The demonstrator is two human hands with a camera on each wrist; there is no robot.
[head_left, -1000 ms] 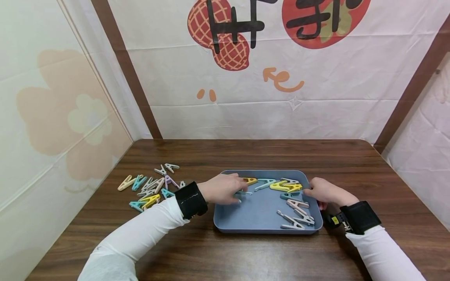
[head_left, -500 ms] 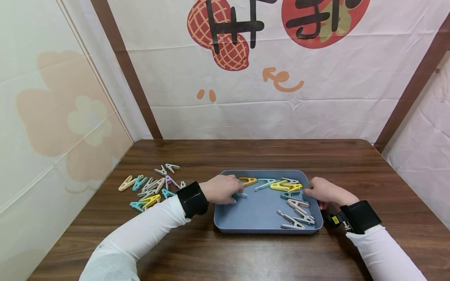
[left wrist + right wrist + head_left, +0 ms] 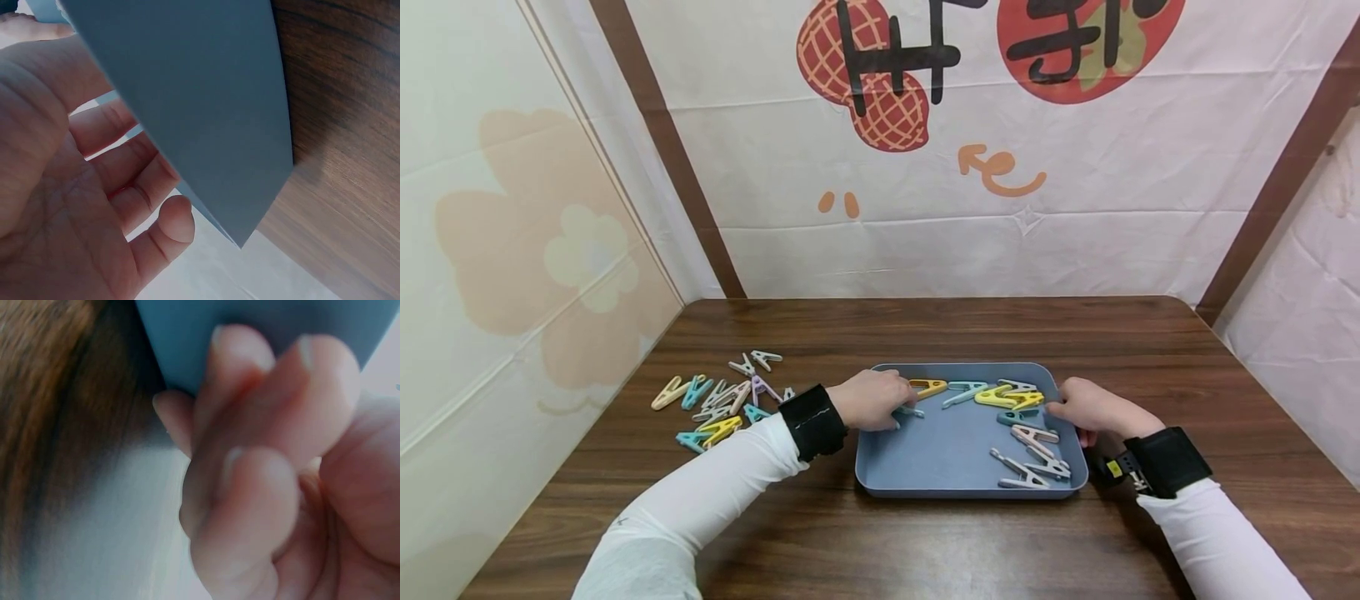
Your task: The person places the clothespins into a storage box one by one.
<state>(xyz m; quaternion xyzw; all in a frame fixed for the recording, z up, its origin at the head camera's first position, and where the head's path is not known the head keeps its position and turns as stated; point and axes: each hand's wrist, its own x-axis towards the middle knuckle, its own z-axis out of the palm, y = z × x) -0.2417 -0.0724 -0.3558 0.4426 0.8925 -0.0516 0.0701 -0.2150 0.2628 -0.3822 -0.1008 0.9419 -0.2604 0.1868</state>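
In the head view my left hand reaches over the left rim of a blue-grey tray. Its fingertips are at a teal clothespin lying just inside that rim, partly hidden by the fingers. The left wrist view has the fingers going behind the tray wall, so the clothespin is out of sight there. My right hand grips the tray's right side, thumb at the rim and fingers curled against the outer wall. Up close, those curled fingers meet the tray wall.
Along the tray's back and right lie several clothespins, among them an orange-yellow one, a light teal one, a yellow one and a grey one. A loose pile of clothespins sits on the brown table at left.
My left hand has drawn back slightly to the left, and the teal clothespin has shifted left with it toward the tray's left rim. The right hand stays on the tray's side.
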